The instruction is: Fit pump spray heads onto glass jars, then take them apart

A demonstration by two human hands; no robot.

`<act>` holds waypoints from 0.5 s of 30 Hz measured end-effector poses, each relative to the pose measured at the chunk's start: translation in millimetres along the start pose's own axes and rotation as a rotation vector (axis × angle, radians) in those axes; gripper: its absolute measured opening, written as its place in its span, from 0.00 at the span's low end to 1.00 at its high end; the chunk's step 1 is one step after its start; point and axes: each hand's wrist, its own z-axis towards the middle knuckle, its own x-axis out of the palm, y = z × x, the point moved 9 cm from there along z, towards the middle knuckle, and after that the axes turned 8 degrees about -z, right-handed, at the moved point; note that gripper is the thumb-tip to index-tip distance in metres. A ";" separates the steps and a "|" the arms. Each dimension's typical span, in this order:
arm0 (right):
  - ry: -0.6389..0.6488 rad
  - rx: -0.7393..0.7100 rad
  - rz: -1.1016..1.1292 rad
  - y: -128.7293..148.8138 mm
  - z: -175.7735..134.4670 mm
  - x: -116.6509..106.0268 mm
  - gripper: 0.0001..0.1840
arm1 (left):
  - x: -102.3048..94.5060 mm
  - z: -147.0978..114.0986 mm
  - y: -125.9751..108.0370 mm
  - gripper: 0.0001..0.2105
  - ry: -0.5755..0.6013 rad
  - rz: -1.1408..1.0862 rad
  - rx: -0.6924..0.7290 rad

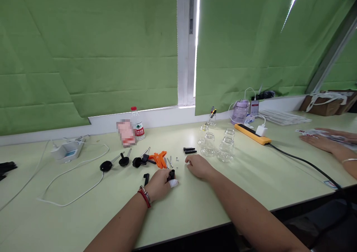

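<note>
My left hand [159, 185] is closed around a short black tubular part [171, 175]; white tape or bandage wraps its thumb. To the right, my right hand [199, 165] rests low over the table with its fingers curled together; anything in them is hidden. Just beyond it lie two black ribbed pieces [190, 150]. Small metal nuts [177, 159] and several metal bolts [170, 162] lie between the hands and the orange plastic parts [160, 159]. Past my left wrist is a black angled piece [146, 179]. Black round parts with metal rods [124, 161] sit farther left.
Several clear glass jars [225, 149] stand right of my right hand. A yellow power strip [252, 134] trails a black cable. A water bottle [138, 123] stands at the back, and a white cable [75, 203] loops left. A co-worker's hands [320, 142] are at far right.
</note>
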 end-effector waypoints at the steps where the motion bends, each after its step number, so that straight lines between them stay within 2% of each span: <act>1: -0.006 -0.020 0.021 3.9 -0.4 -0.4 0.10 | 0.0 0.1 0.4 0.08 -0.002 0.001 0.001; 10: -0.082 -0.135 0.227 27.8 -1.5 -7.6 0.11 | -0.3 -1.3 -3.1 0.08 -0.001 0.004 0.014; 15: -0.231 -0.262 0.429 46.3 -11.4 -27.7 0.10 | -0.3 -1.3 -5.1 0.08 -0.003 0.009 0.022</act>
